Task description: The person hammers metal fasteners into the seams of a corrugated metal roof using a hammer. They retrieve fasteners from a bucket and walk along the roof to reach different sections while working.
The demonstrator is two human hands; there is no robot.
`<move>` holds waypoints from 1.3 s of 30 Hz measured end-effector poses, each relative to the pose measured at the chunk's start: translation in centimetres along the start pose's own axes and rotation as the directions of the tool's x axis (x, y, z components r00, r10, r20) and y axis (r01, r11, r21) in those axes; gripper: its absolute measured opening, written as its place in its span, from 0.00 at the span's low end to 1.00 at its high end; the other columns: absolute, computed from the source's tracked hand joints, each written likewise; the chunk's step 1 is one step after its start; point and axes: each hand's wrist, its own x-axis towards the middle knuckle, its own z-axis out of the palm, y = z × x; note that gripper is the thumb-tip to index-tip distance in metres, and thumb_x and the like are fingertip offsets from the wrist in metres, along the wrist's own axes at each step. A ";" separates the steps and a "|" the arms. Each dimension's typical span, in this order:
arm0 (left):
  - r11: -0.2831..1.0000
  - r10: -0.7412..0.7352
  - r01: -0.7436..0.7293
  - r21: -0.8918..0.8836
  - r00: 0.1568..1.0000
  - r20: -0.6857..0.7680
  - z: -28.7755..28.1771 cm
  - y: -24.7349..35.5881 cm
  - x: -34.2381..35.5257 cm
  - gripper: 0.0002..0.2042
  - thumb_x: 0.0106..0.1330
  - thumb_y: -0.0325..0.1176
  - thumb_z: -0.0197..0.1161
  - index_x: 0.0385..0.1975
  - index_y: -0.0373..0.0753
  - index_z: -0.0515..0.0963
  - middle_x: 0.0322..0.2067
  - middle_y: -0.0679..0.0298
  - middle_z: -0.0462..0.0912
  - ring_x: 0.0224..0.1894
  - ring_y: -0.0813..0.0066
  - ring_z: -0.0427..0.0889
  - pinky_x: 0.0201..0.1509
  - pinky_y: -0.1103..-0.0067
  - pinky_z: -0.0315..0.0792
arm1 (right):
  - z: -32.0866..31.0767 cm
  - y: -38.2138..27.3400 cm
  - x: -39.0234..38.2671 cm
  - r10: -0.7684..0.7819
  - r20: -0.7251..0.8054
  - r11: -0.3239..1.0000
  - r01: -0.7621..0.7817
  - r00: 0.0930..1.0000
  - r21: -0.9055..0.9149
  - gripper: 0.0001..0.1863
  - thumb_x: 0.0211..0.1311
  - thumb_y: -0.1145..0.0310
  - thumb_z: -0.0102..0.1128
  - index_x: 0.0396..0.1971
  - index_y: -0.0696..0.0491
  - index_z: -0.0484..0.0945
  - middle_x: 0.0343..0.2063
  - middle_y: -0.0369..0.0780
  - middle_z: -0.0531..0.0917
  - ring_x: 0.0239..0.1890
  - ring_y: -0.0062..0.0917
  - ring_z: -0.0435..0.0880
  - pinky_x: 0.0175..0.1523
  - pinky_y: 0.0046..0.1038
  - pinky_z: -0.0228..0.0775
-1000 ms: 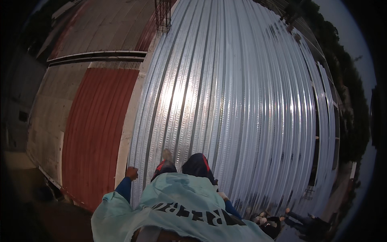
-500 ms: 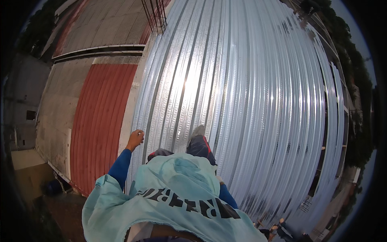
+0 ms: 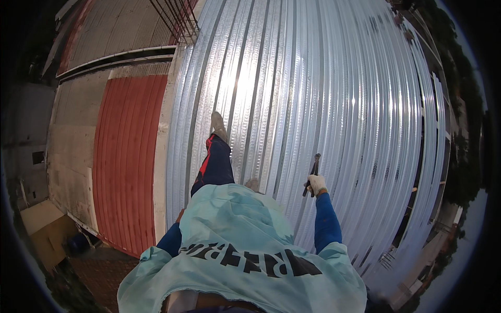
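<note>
My right hand [image 3: 316, 184], in a pale work glove, is wrapped round the dark handles of a pair of pincers [image 3: 315, 166]. Their small head points away from me above the ribbed metal decking [image 3: 334, 130]. Only a sliver of my left hand [image 3: 180, 215] shows at the left side of my light teal shirt [image 3: 235, 208]; the shirt hides its fingers. One shoe [image 3: 218, 123] is stretched ahead on the shiny decking. The tip of the other shoe [image 3: 252, 184] shows behind it, beside the shirt.
A pale concrete edge [image 3: 163, 156] borders the decking on the left. Beyond it lies a lower red ribbed roof [image 3: 125, 156]. Upright rebar [image 3: 180, 21] sticks up at the far left corner. Gaps and loose metal strips [image 3: 441, 120] run along the right side.
My right arm has swung out into view with the pincers. The left hand has drawn back beside the shirt. My left leg has stepped forward, and the right shoe now trails.
</note>
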 end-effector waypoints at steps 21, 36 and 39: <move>0.968 -0.055 0.009 -0.252 0.983 -0.173 -34.2 57.0 38.6 0.19 0.77 0.46 0.57 0.56 0.38 0.79 0.32 0.63 0.84 0.31 0.75 0.84 0.33 0.77 0.77 | 12.3 -19.2 -1.0 0.069 0.375 0.883 0.119 0.924 -0.454 0.15 0.62 0.63 0.60 0.27 0.62 0.84 0.23 0.46 0.88 0.19 0.31 0.87 0.24 0.32 0.75; 0.920 -0.280 0.296 -0.256 0.955 0.099 -20.0 66.8 33.3 0.22 0.77 0.45 0.58 0.60 0.33 0.78 0.37 0.58 0.87 0.31 0.73 0.86 0.32 0.76 0.79 | -3.4 -68.5 18.6 0.062 0.100 0.980 -0.080 0.993 0.183 0.15 0.66 0.61 0.59 0.39 0.60 0.78 0.27 0.44 0.87 0.14 0.20 0.74 0.20 0.26 0.64; 0.894 -0.268 0.285 -0.346 0.959 0.098 -21.8 71.7 37.5 0.23 0.77 0.46 0.58 0.60 0.32 0.78 0.37 0.59 0.87 0.31 0.74 0.85 0.32 0.76 0.79 | -2.9 -72.8 20.4 0.030 0.111 0.977 -0.052 0.993 0.208 0.15 0.67 0.60 0.60 0.37 0.59 0.77 0.26 0.43 0.86 0.14 0.19 0.72 0.20 0.26 0.64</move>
